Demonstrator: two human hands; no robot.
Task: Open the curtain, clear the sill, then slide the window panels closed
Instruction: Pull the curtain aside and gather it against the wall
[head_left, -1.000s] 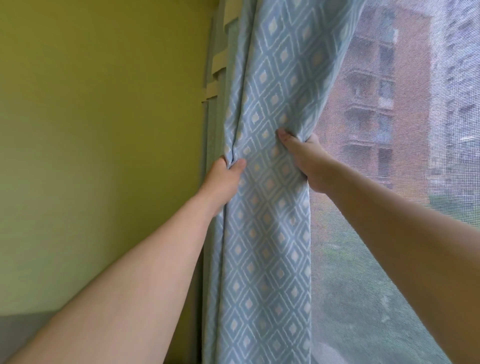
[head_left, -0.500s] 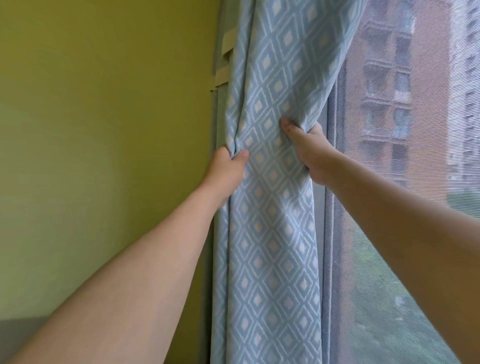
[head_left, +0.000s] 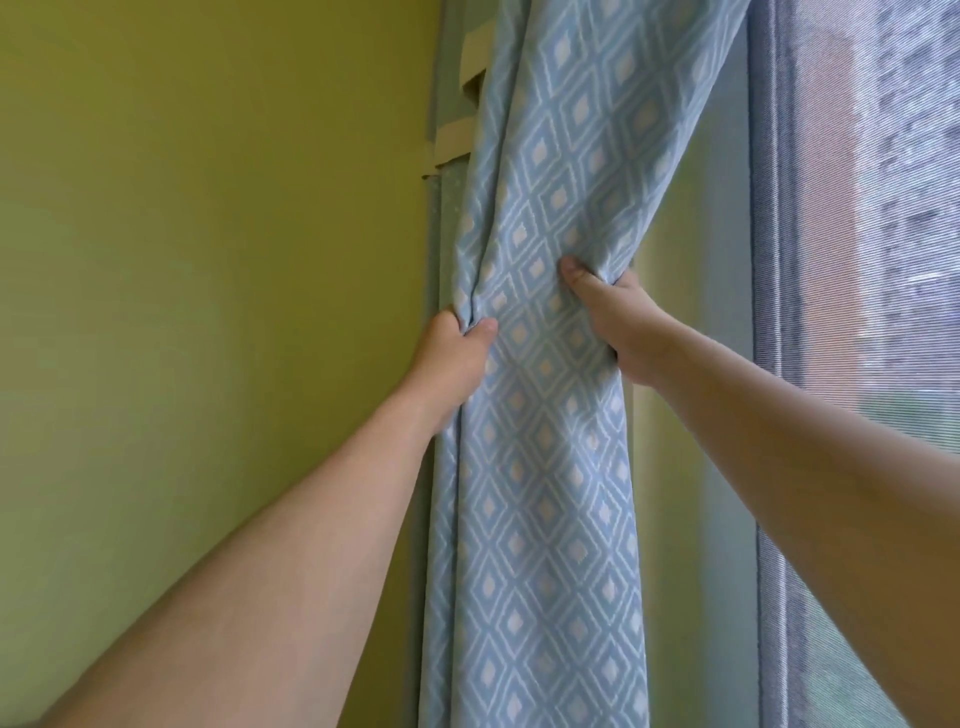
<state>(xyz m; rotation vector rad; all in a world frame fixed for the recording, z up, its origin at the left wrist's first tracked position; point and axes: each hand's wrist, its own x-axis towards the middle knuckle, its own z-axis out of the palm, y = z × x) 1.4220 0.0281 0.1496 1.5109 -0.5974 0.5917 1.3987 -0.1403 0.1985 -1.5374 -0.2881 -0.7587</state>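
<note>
A light blue curtain (head_left: 540, 467) with a white diamond pattern hangs bunched in a narrow column beside the green wall. My left hand (head_left: 452, 358) pinches its left fold, thumb on the front. My right hand (head_left: 618, 322) grips the curtain's right edge a little higher, fingers wrapped behind the fabric. To the right stands the window frame (head_left: 763, 260) with a mesh screen (head_left: 872, 260). The sill is out of view.
The yellow-green wall (head_left: 208, 312) fills the left half. Strips of beige tape (head_left: 452, 140) stick to the wall edge above my left hand. A pale strip of wall (head_left: 691, 364) shows between curtain and frame. A brick building is visible through the mesh.
Both hands have pushed the gathered curtain further left toward the wall. The window frame and a strip of wall beside it have come into view on the right.
</note>
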